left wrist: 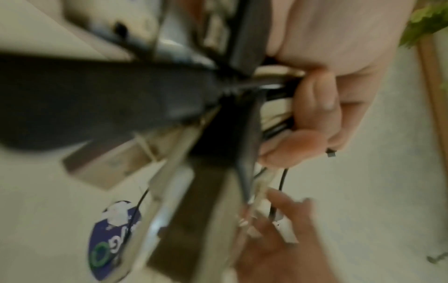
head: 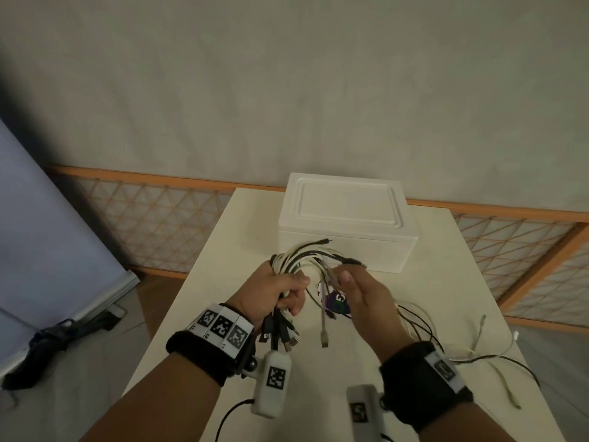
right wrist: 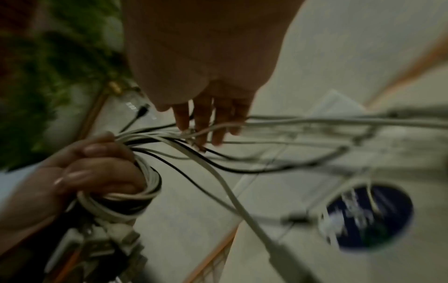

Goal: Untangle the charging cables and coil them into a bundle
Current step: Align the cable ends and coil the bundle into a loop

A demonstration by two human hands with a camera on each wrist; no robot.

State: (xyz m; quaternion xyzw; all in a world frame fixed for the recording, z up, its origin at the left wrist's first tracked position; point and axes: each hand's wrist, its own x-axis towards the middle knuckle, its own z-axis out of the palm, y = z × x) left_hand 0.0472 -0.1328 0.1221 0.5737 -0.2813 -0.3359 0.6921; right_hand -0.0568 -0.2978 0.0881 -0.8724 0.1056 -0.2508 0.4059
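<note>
Cables, black and white, arch between my two hands above the counter, their loose tails trailing over it to my right, with a white box beyond. They look light, limp and springy, so I judge the coil will slip apart unless I take hold where the strands gather. My left hand is clenched round that gathered bunch, plugs hanging below. My right hand is nearly flat, fingers straight, touching the arching strands.
</note>
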